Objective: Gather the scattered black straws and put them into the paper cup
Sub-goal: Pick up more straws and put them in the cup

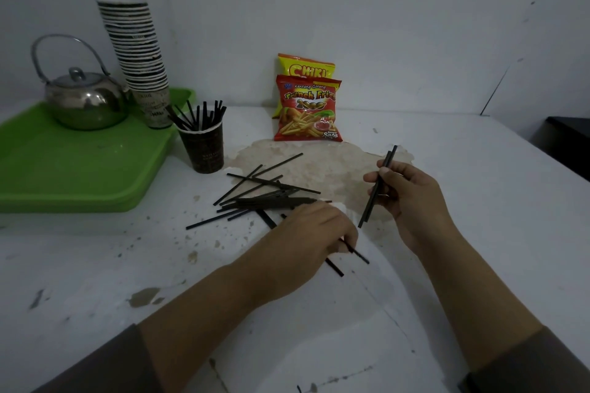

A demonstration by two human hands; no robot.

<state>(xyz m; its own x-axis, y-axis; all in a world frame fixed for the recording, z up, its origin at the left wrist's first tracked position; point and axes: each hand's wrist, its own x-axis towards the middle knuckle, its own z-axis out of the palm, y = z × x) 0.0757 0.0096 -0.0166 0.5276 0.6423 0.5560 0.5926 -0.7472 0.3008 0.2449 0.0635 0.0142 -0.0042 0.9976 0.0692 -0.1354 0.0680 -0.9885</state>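
Right hand [412, 195] grips two upright black straws [376, 185]; left hand [306, 233] pinches one from the pile [265, 198], lying mostly crosswise; paper cup [204, 150] stands far-left, nearer the left hand

On the white worn desk [447, 169], a dark paper cup [203, 150] with straws in it stands just right of the green plastic tray [64, 175]. On the tray, a round steel kettle [84, 99] is left of a tall stack of paper cups [137, 54]. A pile of thin black straws [261, 198] lies before the cup. Two snack bags [308, 108] lean on the wall behind.
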